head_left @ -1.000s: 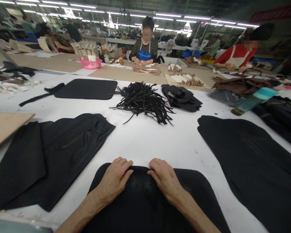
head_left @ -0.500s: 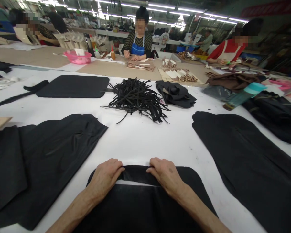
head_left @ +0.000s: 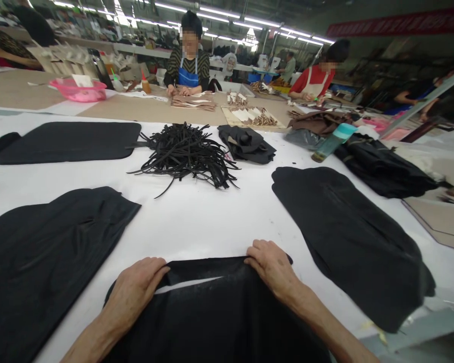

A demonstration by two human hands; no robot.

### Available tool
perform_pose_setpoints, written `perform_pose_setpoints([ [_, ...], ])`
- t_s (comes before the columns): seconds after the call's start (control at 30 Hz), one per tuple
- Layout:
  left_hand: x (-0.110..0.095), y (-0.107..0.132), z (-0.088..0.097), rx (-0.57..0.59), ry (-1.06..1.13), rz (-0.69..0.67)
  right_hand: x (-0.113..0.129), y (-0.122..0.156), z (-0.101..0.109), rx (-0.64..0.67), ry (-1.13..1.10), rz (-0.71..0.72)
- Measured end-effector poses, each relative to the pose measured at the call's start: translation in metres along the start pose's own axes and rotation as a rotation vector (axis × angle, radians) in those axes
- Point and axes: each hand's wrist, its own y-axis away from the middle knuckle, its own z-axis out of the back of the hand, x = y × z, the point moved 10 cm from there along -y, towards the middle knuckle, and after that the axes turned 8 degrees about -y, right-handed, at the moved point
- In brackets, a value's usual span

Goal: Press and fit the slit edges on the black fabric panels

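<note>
A black leather piece (head_left: pixel 227 322) lies in front of me on the white tabletop, running off the bottom of the view. My left hand (head_left: pixel 138 282) is closed over the left part of its far edge, thumb on the near side. Farther right, my right hand (head_left: pixel 270 267) grips the same edge near the corner. Between the hands, a strip along the edge is folded, and a narrow white slit shows below its left part. Both sets of fingertips are partly hidden behind the edge.
Large black leather panels lie left (head_left: pixel 60 252) and right (head_left: pixel 344 227). Beyond are a flat black panel (head_left: pixel 71 142), a heap of thin black strips (head_left: pixel 187 156), folded black pieces (head_left: pixel 245 143) and a teal-lidded bottle (head_left: pixel 333 143). Co-workers (head_left: pixel 189 65) sit across the table.
My view has swung to the right. My hands are farther apart along the edge, and the white gap beneath the fold has narrowed, closing on its right side.
</note>
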Motion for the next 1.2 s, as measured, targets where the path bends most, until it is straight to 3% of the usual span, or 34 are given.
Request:
perform_pose_setpoints([
  [0.23, -0.004, -0.007, 0.001, -0.024, -0.02, 0.0, 0.009, -0.003, 0.007, -0.06, 0.103, 0.013],
  [0.4, 0.0, -0.011, 0.0, -0.033, -0.028, 0.016, 0.012, -0.007, -0.002, -0.065, 0.154, 0.045],
  [0.7, 0.003, -0.015, 0.002, -0.046, -0.015, 0.022, -0.008, -0.017, -0.006, 0.02, 0.027, -0.033],
  [0.97, 0.003, -0.027, -0.007, 0.015, -0.015, 0.053, -0.02, -0.039, 0.002, 0.025, 0.044, -0.116],
  [1.07, 0.006, -0.028, -0.004, 0.053, 0.04, 0.095, -0.023, -0.04, 0.007, 0.089, -0.073, -0.082],
  [1.2, 0.013, -0.028, -0.007, 0.205, 0.237, 0.139, -0.042, -0.031, 0.02, 0.104, -0.315, -0.102],
])
